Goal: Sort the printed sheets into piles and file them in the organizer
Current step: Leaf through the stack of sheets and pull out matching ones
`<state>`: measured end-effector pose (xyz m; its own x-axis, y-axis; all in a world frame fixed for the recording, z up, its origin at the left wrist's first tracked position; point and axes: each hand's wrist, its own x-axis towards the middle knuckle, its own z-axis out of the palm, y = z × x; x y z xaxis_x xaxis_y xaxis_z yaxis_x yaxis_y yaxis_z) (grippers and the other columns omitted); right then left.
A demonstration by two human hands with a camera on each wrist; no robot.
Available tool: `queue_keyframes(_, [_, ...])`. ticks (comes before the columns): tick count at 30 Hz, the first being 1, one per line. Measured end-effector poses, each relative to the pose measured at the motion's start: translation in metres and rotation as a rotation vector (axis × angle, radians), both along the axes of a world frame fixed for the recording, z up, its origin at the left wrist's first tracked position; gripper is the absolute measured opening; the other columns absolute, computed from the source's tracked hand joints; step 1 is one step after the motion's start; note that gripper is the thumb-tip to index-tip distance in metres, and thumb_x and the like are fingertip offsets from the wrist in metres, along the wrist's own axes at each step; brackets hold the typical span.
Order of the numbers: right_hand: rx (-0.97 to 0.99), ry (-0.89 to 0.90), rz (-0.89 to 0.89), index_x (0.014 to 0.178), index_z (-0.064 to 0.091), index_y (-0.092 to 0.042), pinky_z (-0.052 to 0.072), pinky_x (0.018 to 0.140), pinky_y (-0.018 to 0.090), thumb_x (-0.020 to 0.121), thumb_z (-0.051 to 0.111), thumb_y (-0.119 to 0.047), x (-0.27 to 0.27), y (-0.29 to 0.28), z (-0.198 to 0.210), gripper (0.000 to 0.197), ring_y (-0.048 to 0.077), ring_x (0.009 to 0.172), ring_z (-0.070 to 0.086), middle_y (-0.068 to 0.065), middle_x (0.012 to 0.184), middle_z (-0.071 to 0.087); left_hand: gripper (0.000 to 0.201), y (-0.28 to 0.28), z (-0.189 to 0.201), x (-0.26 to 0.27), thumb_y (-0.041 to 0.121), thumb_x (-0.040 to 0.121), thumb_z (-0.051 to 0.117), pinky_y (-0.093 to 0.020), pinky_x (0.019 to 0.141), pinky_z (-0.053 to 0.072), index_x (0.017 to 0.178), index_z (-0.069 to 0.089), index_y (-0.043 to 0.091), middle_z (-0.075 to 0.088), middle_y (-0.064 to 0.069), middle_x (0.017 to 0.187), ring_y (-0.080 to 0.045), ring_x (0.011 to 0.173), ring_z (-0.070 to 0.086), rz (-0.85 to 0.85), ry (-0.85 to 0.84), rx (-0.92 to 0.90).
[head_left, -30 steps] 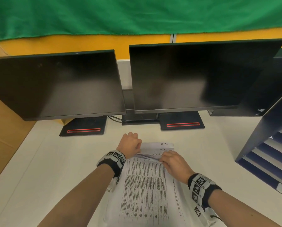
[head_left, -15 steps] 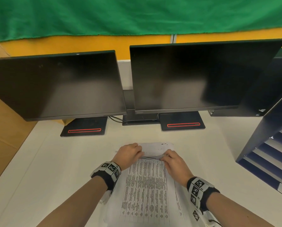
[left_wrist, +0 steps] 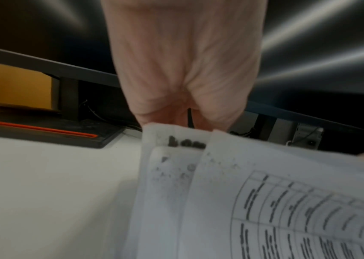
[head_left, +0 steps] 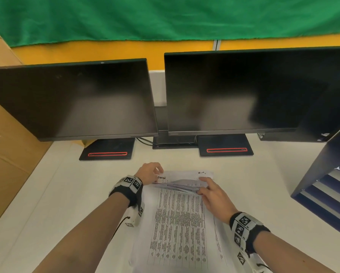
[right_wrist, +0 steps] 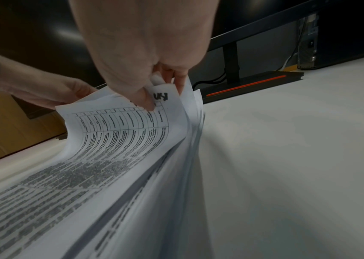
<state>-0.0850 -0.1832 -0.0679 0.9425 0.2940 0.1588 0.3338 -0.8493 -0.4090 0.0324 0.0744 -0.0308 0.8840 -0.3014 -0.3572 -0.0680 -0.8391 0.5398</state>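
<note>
A stack of printed sheets (head_left: 179, 223) with dense tables lies on the white desk in front of me. My left hand (head_left: 150, 172) holds the far left corner of the stack (left_wrist: 176, 145), fingers curled over the top edges. My right hand (head_left: 208, 187) pinches the far right corners of the upper sheets (right_wrist: 161, 95) between thumb and fingers and bends them up, so the top sheets (right_wrist: 119, 126) curl off the pile. Handwritten marks show on the corners of the sheets below. The dark blue organizer (head_left: 327, 186) with slanted shelves stands at the right.
Two dark monitors (head_left: 72, 99) (head_left: 244, 91) on black bases with red stripes stand at the back of the desk (head_left: 47, 194). A cardboard panel (head_left: 5, 144) leans along the left side. A third dark screen sits behind the organizer.
My left hand slid from the middle of the far edge out to the left corner. My right hand moved a little right along the edge, and the lifted sheet corners fanned wider.
</note>
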Motion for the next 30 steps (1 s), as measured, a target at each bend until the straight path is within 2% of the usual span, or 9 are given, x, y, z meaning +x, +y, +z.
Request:
queue_keyframes(6, [-0.032, -0.067, 0.043, 0.082, 0.069, -0.015, 0.055, 0.07, 0.038, 0.07, 0.07, 0.005, 0.006, 0.004, -0.003, 0.023, 0.022, 0.08, 0.061, 0.001, 0.089, 0.065, 0.016, 0.0, -0.01, -0.016, 0.014, 0.084, 0.062, -0.024, 0.08, 0.045, 0.1, 0.061, 0.015, 0.06, -0.002, 0.104, -0.016, 0.089, 0.055, -0.092, -0.273, 0.133])
queue_keyframes(10, [-0.169, -0.124, 0.022, 0.077, 0.069, -0.025, 0.032, 0.074, 0.031, 0.063, 0.078, -0.008, 0.004, 0.006, 0.005, 0.024, 0.017, 0.075, 0.056, -0.012, 0.077, 0.064, 0.01, -0.002, -0.012, -0.027, 0.018, 0.093, 0.048, -0.032, 0.072, 0.047, 0.094, 0.056, 0.012, 0.059, -0.005, 0.096, -0.024, 0.084, 0.058, -0.179, -0.448, 0.248])
queue_keyframes(13, [-0.191, -0.135, 0.007, 0.076, 0.07, -0.028, 0.029, 0.082, 0.035, 0.063, 0.078, -0.011, 0.007, 0.008, 0.008, 0.023, 0.019, 0.083, 0.058, -0.014, 0.075, 0.065, 0.016, 0.002, -0.015, -0.033, 0.021, 0.096, 0.046, -0.032, 0.072, 0.044, 0.095, 0.059, 0.011, 0.061, -0.004, 0.093, -0.022, 0.092, 0.052, -0.276, -0.584, 0.296])
queue_keyframes(15, [-0.137, -0.081, 0.03, 0.079, 0.069, -0.023, 0.038, 0.086, 0.038, 0.068, 0.073, -0.004, 0.009, 0.008, 0.006, 0.022, 0.021, 0.085, 0.059, -0.006, 0.084, 0.064, 0.016, 0.006, -0.017, -0.035, 0.022, 0.096, 0.048, -0.032, 0.073, 0.043, 0.094, 0.059, 0.011, 0.063, -0.004, 0.093, -0.022, 0.093, 0.05, -0.318, -0.6, 0.247])
queue_keyframes(17, [-0.07, 0.053, 0.05, 0.087, 0.068, -0.016, 0.05, 0.083, 0.036, 0.079, 0.062, -0.001, 0.012, 0.007, 0.005, 0.018, 0.023, 0.097, 0.058, 0.004, 0.109, 0.058, 0.015, 0.01, -0.017, -0.037, 0.023, 0.097, 0.046, -0.031, 0.072, 0.041, 0.092, 0.057, 0.013, 0.063, -0.003, 0.092, -0.02, 0.088, 0.05, -0.331, -0.584, 0.198])
queue_keyframes(20, [-0.081, 0.142, 0.065, 0.088, 0.066, -0.016, 0.048, 0.092, 0.034, 0.084, 0.053, -0.005, 0.016, 0.008, 0.005, 0.018, 0.021, 0.115, 0.052, 0.004, 0.14, 0.045, 0.015, 0.012, -0.013, -0.04, 0.024, 0.096, 0.046, -0.025, 0.069, 0.036, 0.091, 0.057, 0.015, 0.063, -0.001, 0.088, -0.015, 0.079, 0.049, -0.315, -0.481, 0.126])
queue_keyframes(23, [-0.119, 0.143, 0.107, 0.088, 0.064, -0.017, 0.043, 0.09, 0.034, 0.082, 0.05, -0.005, 0.02, 0.011, 0.006, 0.019, 0.022, 0.114, 0.05, 0.001, 0.128, 0.058, 0.018, 0.008, -0.009, -0.039, 0.029, 0.095, 0.049, -0.024, 0.069, 0.041, 0.094, 0.063, 0.017, 0.066, 0.004, 0.083, -0.013, 0.074, 0.057, -0.133, -0.288, -0.019])
queue_keyframes(26, [-0.154, 0.132, 0.141, 0.09, 0.063, -0.017, 0.041, 0.084, 0.032, 0.082, 0.049, -0.005, 0.021, 0.014, 0.01, 0.021, 0.022, 0.107, 0.051, -0.003, 0.11, 0.064, 0.028, 0.0, -0.008, -0.033, 0.025, 0.098, 0.039, -0.028, 0.074, 0.045, 0.101, 0.064, 0.012, 0.069, -0.004, 0.09, -0.023, 0.082, 0.063, -0.021, -0.195, -0.036])
queue_keyframes(30, [-0.091, 0.121, 0.102, 0.09, 0.066, -0.017, 0.041, 0.094, 0.035, 0.084, 0.054, -0.007, 0.016, 0.013, 0.012, 0.017, 0.023, 0.115, 0.049, 0.005, 0.141, 0.044, 0.025, -0.011, -0.008, -0.029, 0.021, 0.091, 0.051, -0.032, 0.085, 0.048, 0.111, 0.064, 0.012, 0.065, -0.006, 0.11, -0.023, 0.095, 0.061, -0.085, -0.178, 0.097])
